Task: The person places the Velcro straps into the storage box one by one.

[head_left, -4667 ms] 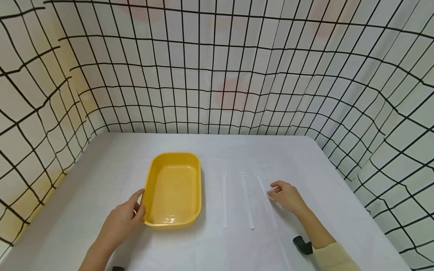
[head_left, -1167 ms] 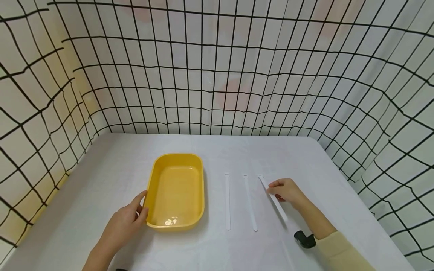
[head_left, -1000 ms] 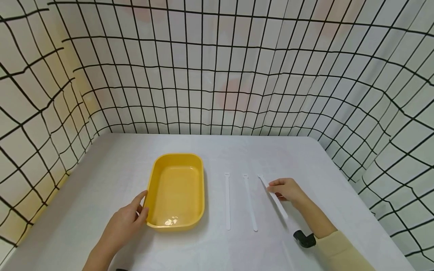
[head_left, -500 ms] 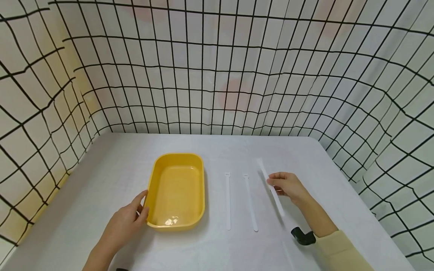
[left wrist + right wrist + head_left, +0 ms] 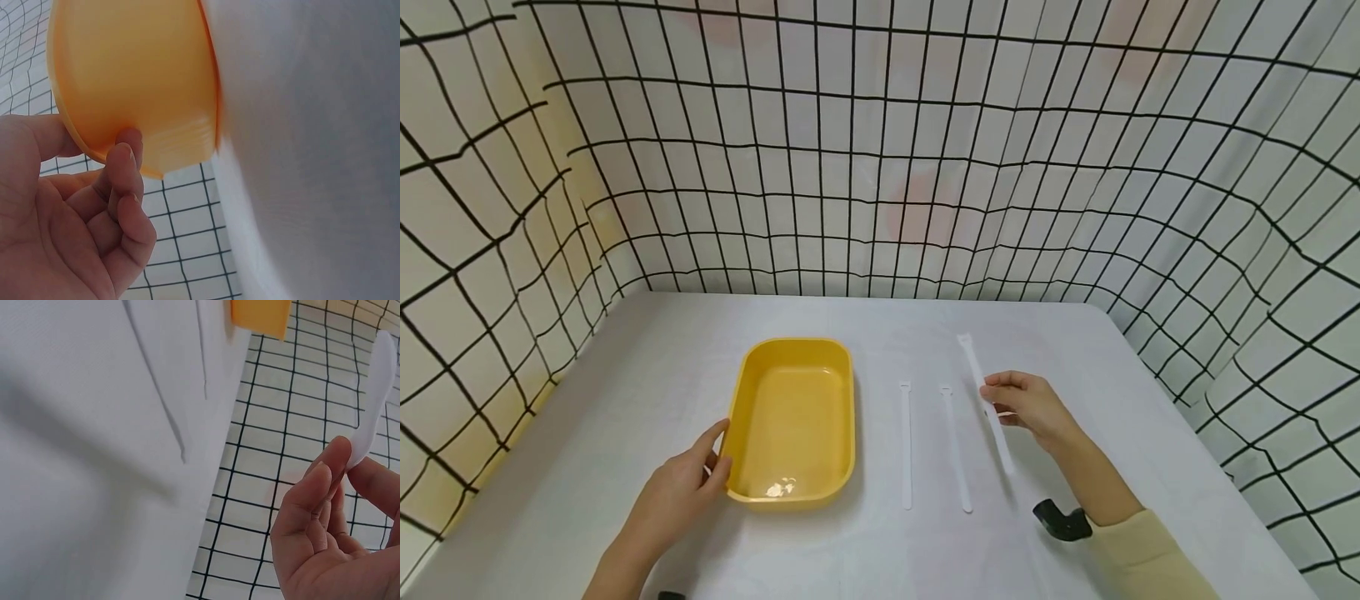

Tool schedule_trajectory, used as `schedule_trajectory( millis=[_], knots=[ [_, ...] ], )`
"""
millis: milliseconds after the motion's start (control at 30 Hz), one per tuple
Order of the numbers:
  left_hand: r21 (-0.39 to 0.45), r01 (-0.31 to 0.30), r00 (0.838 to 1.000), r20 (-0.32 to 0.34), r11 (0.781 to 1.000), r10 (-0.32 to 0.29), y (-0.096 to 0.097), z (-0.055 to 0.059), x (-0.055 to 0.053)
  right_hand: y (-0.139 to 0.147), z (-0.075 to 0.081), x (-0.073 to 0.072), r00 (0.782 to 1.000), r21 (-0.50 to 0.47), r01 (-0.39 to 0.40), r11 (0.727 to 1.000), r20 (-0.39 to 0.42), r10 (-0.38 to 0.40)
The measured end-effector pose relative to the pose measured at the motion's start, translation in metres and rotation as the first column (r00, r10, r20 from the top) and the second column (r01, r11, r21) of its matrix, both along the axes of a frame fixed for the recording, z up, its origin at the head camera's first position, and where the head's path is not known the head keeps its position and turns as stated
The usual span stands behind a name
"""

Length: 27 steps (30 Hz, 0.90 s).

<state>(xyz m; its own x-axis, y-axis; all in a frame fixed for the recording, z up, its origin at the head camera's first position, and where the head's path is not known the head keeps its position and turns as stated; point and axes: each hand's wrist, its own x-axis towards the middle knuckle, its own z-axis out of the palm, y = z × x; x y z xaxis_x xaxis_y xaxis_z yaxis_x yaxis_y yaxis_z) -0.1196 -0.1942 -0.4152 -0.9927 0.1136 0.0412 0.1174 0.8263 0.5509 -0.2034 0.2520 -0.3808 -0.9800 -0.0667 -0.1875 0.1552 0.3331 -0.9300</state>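
In the head view my left hand (image 5: 673, 496) grips the near-left rim of a shallow yellow tray (image 5: 793, 417), which holds nothing. Close up in the left wrist view, curled fingertips (image 5: 125, 165) meet the tray's outer wall while one digit goes behind the rim. My right hand (image 5: 1030, 408) pinches a thin white cable strap (image 5: 972, 358) between thumb and fingers, around its middle. That strap is raised off the table and slants, its wider end pointing away. Two similar white straps, one on the left (image 5: 906, 450) and another on the right (image 5: 957, 458), lie flat between tray and right hand.
A white cloth covers the table (image 5: 880, 558). Black wire grid panels (image 5: 880, 167) backed with pale sheeting stand behind it and along both sides. A black curved piece (image 5: 1062, 521) sits by my right wrist, at the sleeve (image 5: 1150, 558).
My right hand has taken hold of the rightmost strap and lifted it from the table, moving away from me and slightly left. My left hand stays at the tray.
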Motion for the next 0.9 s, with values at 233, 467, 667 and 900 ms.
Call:
schedule_trajectory(
  millis=[233, 467, 667, 900],
  knots=[
    [0.013, 0.004, 1.0, -0.016, 1.0, -0.004, -0.001, -0.001, 0.0, -0.012, 0.002, -0.003, 1.0, -0.017, -0.002, 1.0, -0.005, 0.001],
    [0.014, 0.014, 0.999, -0.044, 1.0, -0.013, -0.002, -0.001, 0.0, -0.026, 0.002, -0.004, 1.0, -0.062, -0.022, 0.998, -0.011, 0.022],
    [0.018, 0.013, 0.999, -0.049, 1.0, -0.013, -0.002, 0.0, 0.0, -0.038, 0.001, -0.006, 0.999, -0.091, -0.046, 0.995, -0.017, 0.045],
    [0.021, 0.014, 0.998, -0.058, 1.0, -0.013, -0.002, 0.0, 0.0, -0.05, 0.0, -0.007, 0.998, -0.107, -0.055, 0.993, -0.002, 0.055]
  ],
)
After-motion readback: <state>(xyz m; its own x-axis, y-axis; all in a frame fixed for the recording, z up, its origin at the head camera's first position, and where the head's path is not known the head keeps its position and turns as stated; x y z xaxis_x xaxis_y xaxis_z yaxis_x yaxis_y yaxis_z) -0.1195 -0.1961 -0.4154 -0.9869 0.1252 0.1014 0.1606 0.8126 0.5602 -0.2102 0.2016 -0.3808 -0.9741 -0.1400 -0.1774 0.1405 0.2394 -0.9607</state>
